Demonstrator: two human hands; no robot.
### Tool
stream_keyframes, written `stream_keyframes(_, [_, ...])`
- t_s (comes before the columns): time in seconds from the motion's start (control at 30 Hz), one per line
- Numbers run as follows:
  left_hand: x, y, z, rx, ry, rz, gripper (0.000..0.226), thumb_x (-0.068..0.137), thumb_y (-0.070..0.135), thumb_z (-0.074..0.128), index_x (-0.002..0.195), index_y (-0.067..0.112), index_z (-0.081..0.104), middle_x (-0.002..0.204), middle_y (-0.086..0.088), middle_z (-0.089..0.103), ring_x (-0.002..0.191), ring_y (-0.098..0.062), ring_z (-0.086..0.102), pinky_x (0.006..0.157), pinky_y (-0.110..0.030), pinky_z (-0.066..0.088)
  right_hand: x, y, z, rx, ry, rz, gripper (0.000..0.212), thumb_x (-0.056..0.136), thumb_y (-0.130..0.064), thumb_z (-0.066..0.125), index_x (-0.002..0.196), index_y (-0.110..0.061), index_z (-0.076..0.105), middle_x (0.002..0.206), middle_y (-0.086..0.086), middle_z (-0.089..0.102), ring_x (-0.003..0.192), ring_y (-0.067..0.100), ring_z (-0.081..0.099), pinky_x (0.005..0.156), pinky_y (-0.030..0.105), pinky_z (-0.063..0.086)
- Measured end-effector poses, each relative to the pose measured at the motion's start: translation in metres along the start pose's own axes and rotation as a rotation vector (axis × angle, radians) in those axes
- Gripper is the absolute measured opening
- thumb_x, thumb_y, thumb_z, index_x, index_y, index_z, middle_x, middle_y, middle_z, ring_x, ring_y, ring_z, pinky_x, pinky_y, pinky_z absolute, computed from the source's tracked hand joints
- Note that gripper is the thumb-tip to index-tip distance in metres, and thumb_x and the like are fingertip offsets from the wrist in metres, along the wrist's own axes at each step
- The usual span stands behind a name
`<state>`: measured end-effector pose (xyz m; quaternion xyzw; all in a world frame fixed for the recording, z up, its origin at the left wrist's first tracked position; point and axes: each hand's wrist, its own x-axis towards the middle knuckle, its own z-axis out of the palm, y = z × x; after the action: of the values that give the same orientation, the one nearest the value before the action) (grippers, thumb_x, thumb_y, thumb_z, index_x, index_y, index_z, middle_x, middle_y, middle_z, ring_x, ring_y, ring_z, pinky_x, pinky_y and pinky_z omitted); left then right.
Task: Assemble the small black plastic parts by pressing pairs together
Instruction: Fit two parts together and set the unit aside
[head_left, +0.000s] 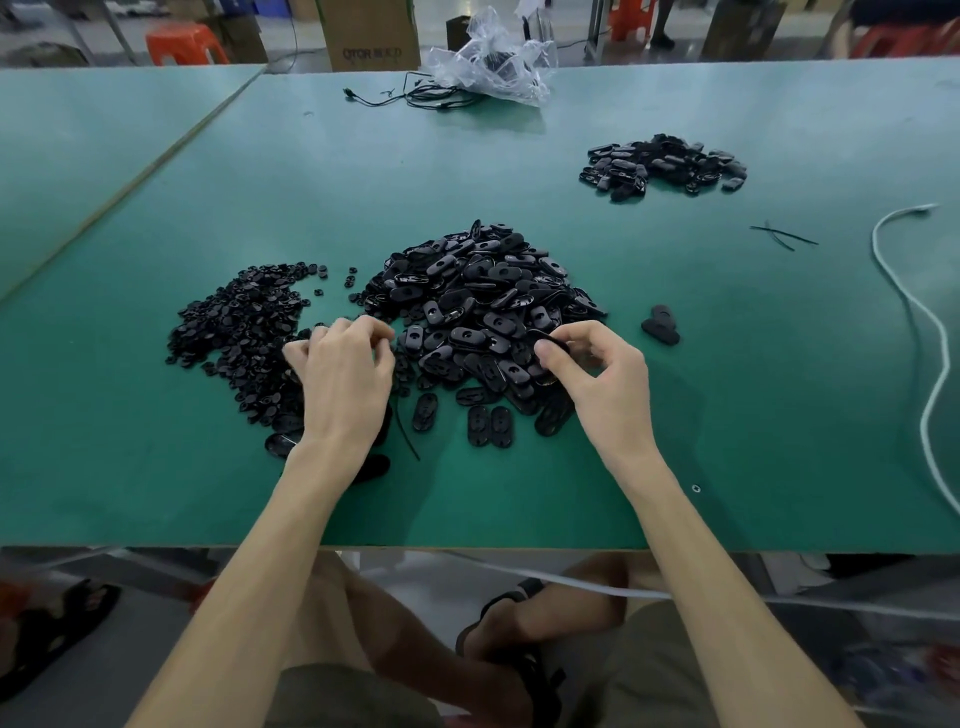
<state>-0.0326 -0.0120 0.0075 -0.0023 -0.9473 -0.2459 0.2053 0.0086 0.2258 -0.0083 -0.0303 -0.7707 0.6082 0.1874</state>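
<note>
A big heap of black oval plastic shells (480, 296) lies in the middle of the green table (519, 493). To its left spreads a heap of small round black parts (239, 322). My right hand (597, 374) pinches one oval black part (551, 344) between thumb and fingers at the heap's near right edge. At the gap between the two heaps my left hand (340, 374) rests palm down, fingers curled; whether it holds a small part is hidden. A smaller pile of black pieces (662, 165) lies at the far right.
Two loose black pieces (661, 325) lie right of the big heap. A white cable (930, 332) runs down the table's right side. A crumpled clear bag (493, 57) and black wires (415, 96) sit at the far edge. Black ties (782, 236) lie at right.
</note>
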Motion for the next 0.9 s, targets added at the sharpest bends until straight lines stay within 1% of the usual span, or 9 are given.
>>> stream_keyframes(0.07, [-0.003, 0.018, -0.001, -0.318, -0.080, -0.004, 0.016, 0.101, 0.007, 0.060, 0.105, 0.018, 0.071, 0.102, 0.002, 0.066, 0.086, -0.012, 0.063, 0.090, -0.033, 0.055, 0.000, 0.000, 0.000, 0.027, -0.006, -0.014, 0.005, 0.095, -0.024, 0.078, 0.093, -0.027, 0.073, 0.076, -0.006, 0.075, 0.078, 0.013, 0.072, 0.079, 0.025, 0.056])
stream_keyframes(0.1, [-0.007, 0.029, 0.001, -0.436, -0.136, 0.004, 0.018, 0.101, 0.005, 0.060, 0.102, 0.021, 0.069, 0.100, 0.001, 0.067, 0.083, -0.010, 0.065, 0.083, -0.031, 0.058, 0.000, 0.000, 0.000, 0.028, -0.012, -0.022, 0.005, 0.095, -0.023, 0.077, 0.094, -0.026, 0.073, 0.076, -0.006, 0.074, 0.074, 0.011, 0.072, 0.077, 0.024, 0.056])
stream_keyframes(0.17, [-0.012, 0.049, 0.009, -0.558, -0.213, 0.015, 0.021, 0.099, 0.006, 0.061, 0.097, 0.024, 0.070, 0.095, -0.002, 0.071, 0.082, -0.016, 0.069, 0.070, -0.026, 0.056, 0.000, 0.001, 0.000, 0.025, -0.026, -0.025, 0.004, 0.096, -0.022, 0.076, 0.095, -0.025, 0.074, 0.076, -0.003, 0.074, 0.073, 0.011, 0.072, 0.077, 0.026, 0.057])
stream_keyframes(0.23, [-0.015, 0.063, 0.019, -0.644, -0.214, -0.008, 0.019, 0.098, 0.008, 0.061, 0.096, 0.023, 0.072, 0.088, -0.003, 0.072, 0.078, -0.018, 0.069, 0.064, -0.020, 0.048, 0.001, 0.002, 0.000, 0.022, -0.031, -0.025, 0.003, 0.096, -0.022, 0.076, 0.097, -0.024, 0.074, 0.077, -0.003, 0.075, 0.075, 0.013, 0.072, 0.077, 0.030, 0.058])
stream_keyframes(0.4, [-0.023, 0.066, 0.033, -0.790, -0.234, -0.066, 0.016, 0.098, 0.004, 0.060, 0.099, 0.013, 0.073, 0.075, -0.002, 0.071, 0.062, -0.005, 0.062, 0.063, -0.019, 0.047, 0.000, 0.003, 0.001, 0.062, -0.019, -0.005, 0.008, 0.098, -0.016, 0.070, 0.102, -0.022, 0.075, 0.075, -0.006, 0.075, 0.076, 0.009, 0.072, 0.076, 0.021, 0.055])
stream_keyframes(0.47, [-0.024, 0.062, 0.034, -0.807, -0.232, -0.063, 0.016, 0.099, 0.003, 0.060, 0.099, 0.013, 0.072, 0.077, -0.004, 0.072, 0.065, -0.007, 0.065, 0.064, -0.023, 0.050, 0.001, 0.003, 0.001, 0.063, -0.019, -0.008, 0.012, 0.099, -0.015, 0.068, 0.107, -0.022, 0.073, 0.073, -0.006, 0.074, 0.074, 0.009, 0.071, 0.077, 0.023, 0.055])
stream_keyframes(0.6, [-0.024, 0.060, 0.035, -0.857, -0.237, -0.063, 0.015, 0.098, 0.001, 0.061, 0.100, 0.012, 0.071, 0.086, -0.008, 0.072, 0.077, -0.014, 0.073, 0.067, -0.023, 0.051, 0.000, 0.003, 0.001, 0.072, -0.049, -0.017, 0.016, 0.100, -0.013, 0.066, 0.111, -0.023, 0.071, 0.068, -0.003, 0.069, 0.071, 0.014, 0.069, 0.077, 0.035, 0.058])
stream_keyframes(0.77, [-0.025, 0.058, 0.037, -0.918, -0.234, -0.068, 0.014, 0.095, 0.000, 0.064, 0.099, 0.012, 0.072, 0.089, -0.017, 0.071, 0.083, -0.031, 0.072, 0.071, -0.029, 0.054, 0.000, 0.002, 0.000, 0.160, -0.024, 0.005, 0.009, 0.099, -0.016, 0.069, 0.105, -0.020, 0.075, 0.081, -0.001, 0.077, 0.075, 0.011, 0.073, 0.067, 0.017, 0.053])
stream_keyframes(0.9, [-0.025, 0.057, 0.038, -0.950, -0.244, -0.026, 0.013, 0.096, 0.002, 0.069, 0.104, 0.012, 0.074, 0.092, -0.012, 0.074, 0.087, -0.021, 0.076, 0.076, -0.026, 0.057, 0.000, 0.002, 0.000, 0.189, -0.051, 0.028, 0.013, 0.098, -0.017, 0.074, 0.111, -0.018, 0.075, 0.093, 0.001, 0.080, 0.085, 0.018, 0.077, 0.068, 0.019, 0.054])
